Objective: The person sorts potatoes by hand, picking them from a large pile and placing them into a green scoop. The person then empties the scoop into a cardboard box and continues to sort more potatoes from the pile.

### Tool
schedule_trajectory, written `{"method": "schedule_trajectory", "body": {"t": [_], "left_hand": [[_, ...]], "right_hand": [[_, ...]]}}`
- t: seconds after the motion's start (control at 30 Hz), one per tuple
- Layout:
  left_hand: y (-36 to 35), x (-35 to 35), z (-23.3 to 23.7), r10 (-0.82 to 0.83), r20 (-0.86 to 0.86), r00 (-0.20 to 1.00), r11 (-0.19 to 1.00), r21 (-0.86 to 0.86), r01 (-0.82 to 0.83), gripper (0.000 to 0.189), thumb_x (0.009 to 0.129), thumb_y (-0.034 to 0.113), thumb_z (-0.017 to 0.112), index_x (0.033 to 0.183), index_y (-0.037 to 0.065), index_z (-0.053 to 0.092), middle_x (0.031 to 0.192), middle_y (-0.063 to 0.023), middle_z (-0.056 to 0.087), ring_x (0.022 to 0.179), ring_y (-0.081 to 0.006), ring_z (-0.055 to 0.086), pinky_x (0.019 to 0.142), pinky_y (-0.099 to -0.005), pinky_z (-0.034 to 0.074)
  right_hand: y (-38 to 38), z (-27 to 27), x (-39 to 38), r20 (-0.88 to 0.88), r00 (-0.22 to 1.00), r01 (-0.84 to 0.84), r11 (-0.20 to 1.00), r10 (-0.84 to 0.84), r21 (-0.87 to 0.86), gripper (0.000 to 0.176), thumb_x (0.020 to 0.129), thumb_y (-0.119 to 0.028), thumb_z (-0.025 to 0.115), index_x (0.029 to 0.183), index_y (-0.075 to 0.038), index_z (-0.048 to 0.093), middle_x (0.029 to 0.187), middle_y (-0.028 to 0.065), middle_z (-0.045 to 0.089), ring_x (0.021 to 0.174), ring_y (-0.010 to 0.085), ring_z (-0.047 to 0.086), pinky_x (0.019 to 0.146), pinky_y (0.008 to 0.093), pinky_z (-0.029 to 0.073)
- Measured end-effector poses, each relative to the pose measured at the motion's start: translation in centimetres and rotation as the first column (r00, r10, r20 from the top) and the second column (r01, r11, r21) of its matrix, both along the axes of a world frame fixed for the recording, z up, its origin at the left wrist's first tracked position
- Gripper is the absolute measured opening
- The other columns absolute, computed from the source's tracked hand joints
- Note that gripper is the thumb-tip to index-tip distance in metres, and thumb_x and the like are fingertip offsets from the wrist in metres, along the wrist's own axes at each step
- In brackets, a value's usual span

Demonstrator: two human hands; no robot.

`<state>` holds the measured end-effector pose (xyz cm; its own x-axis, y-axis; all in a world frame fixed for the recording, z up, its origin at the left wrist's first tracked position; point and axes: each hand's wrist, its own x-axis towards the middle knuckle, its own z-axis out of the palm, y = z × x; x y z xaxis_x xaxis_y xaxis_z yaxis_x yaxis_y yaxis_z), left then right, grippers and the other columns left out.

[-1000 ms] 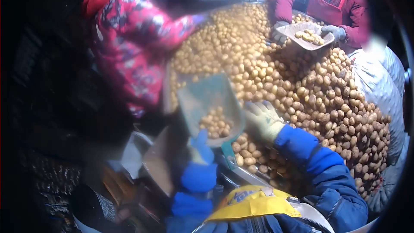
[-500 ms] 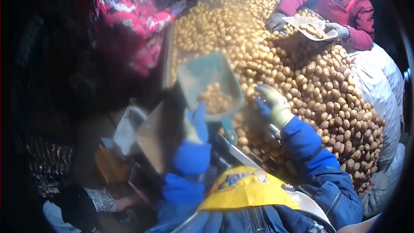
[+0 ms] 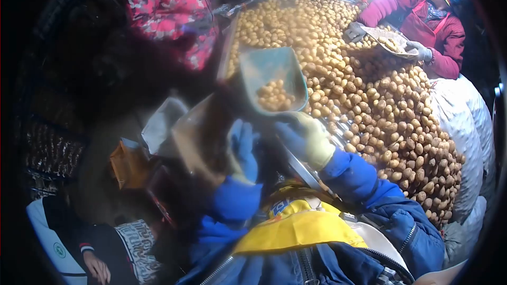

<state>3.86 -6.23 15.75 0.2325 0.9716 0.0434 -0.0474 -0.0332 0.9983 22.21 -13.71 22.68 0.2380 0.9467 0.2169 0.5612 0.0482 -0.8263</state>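
A teal scoop point(image 3: 255, 68) with several small potatoes point(image 3: 274, 96) in it is held over the near left edge of the potato pile point(image 3: 391, 121). My right hand point(image 3: 306, 140), in a blue and cream glove, is closed round the scoop's handle, which the glove hides. My left hand point(image 3: 243, 150), gloved the same way, is just below and left of the scoop, apart from it. Its fingers point up, slightly blurred, with nothing visible in them. A blurred brown cardboard box point(image 3: 198, 134) stands left of this hand.
A metal table edge point(image 3: 306, 171) runs before me. White sacks point(image 3: 459, 132) lie right of the pile. At the back right a co-worker's gloved hands point(image 3: 417, 51) hold a pale scoop point(image 3: 388, 42). Another person point(image 3: 174, 16) stands back left. An orange box point(image 3: 129, 163) sits at left.
My right hand has moved left from the potatoes onto the scoop's handle. My left hand has come away from the scoop. The view has shifted, and a seated person's hand now shows at lower left.
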Motion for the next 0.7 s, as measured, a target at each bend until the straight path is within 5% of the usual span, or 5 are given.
{"method": "schedule_trajectory", "body": {"t": [0.07,0.2,0.37,0.5,0.7], "left_hand": [[-1.3,-0.7,2.0,0.154,0.135,0.979,0.899,-0.43,-0.082,0.074,0.108,0.047,0.057,0.162,0.005,0.032,0.155,-0.0267,0.047,0.128,-0.0406,0.06,0.101,-0.0486,0.055],[-3.2,-1.8,0.9,0.192,0.15,0.97,0.872,-0.48,-0.098,0.075,0.105,0.051,0.059,0.161,0.008,0.035,0.155,-0.0267,0.047,0.125,-0.0424,0.06,0.102,-0.0526,0.054],[-7.4,-2.2,-0.5,0.201,0.222,0.954,0.862,-0.504,-0.064,0.065,0.102,0.046,0.068,0.152,0.011,0.046,0.136,-0.0187,0.061,0.103,-0.0322,0.068,0.087,-0.0486,0.059],[-11.0,-4.3,-3.2,0.262,0.17,0.95,0.846,-0.514,-0.141,0.068,0.102,0.049,0.068,0.152,0.01,0.046,0.139,-0.0214,0.06,0.103,-0.0339,0.07,0.086,-0.0485,0.061],[-12.5,-10.2,-2.9,0.477,0.137,0.868,0.867,-0.237,-0.439,0.046,0.107,0.027,0.067,0.146,0.006,0.056,0.13,-0.0189,0.067,0.105,-0.0298,0.072,0.09,-0.0433,0.061]], "right_hand": [[-1.1,0.9,0.7,0.253,0.965,0.11,0.986,-0.076,-0.125,0.064,0.097,-0.036,0.073,0.148,-0.002,0.054,0.116,0.021,0.074,0.104,0.0369,0.072,0.086,0.0444,0.057],[0.8,-3.6,1.3,0.373,0.926,0.202,0.912,-0.06,-0.356,0.084,0.091,-0.044,0.079,0.155,-0.004,0.043,0.117,0.0223,0.071,0.105,0.0398,0.072,0.088,0.0488,0.057],[0.1,-6.6,2.5,0.011,0.978,0.207,0.968,-0.207,-0.141,0.074,0.093,-0.018,0.08,0.157,-0.006,0.046,0.128,0.0239,0.071,0.115,0.0381,0.071,0.098,0.0438,0.057],[-1.3,-6.6,5.2,-0.434,0.899,-0.013,0.989,-0.053,-0.149,0.069,0.094,-0.005,0.079,0.156,-0.009,0.05,0.115,0.0145,0.073,0.087,0.0133,0.067,0.072,0.0313,0.057],[-2.2,-1.0,2.2,-0.372,0.908,-0.259,0.955,0.19,-0.143,0.07,0.087,-0.007,0.081,0.152,-0.005,0.054,0.129,0.0151,0.074,0.111,0.0195,0.072,0.095,0.0328,0.058]]}}
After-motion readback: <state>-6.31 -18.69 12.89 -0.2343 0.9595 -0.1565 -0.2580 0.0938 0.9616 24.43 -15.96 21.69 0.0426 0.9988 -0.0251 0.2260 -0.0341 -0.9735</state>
